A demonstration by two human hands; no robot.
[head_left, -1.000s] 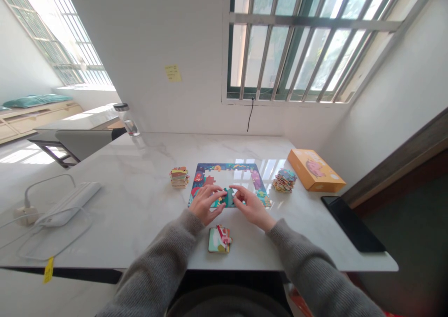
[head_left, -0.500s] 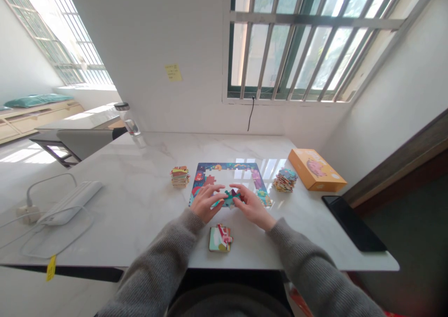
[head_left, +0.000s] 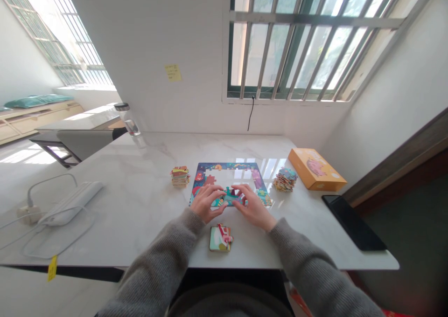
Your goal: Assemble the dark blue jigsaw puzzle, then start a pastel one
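Observation:
A jigsaw puzzle [head_left: 259,182] lies on the white table, its colourful border joined into a rectangle around a bare middle. Over its near edge, both my hands frame a teal and purple puzzle piece [head_left: 229,196]. My left hand [head_left: 207,202] holds the piece's left side, fingertips above and thumb below. On the other side my right hand [head_left: 252,208] grips it with bent fingers and thumb. The fingers partly cover the piece and the border beneath. Closer to me lies a small stack of puzzle pieces [head_left: 220,239], with a pale green and red one on top.
Stacks of pieces stand left [head_left: 180,177] and right [head_left: 285,180] of the puzzle. An orange box [head_left: 315,169] and a black tablet-like slab [head_left: 353,223] lie at the right. A white power strip [head_left: 75,204] with cables is at the left, a clear bottle [head_left: 129,120] behind it.
The teal piece has been turned and lowered flatter against the puzzle's near border. My left thumb has shifted slightly right, and its fingers have spread from the thumb.

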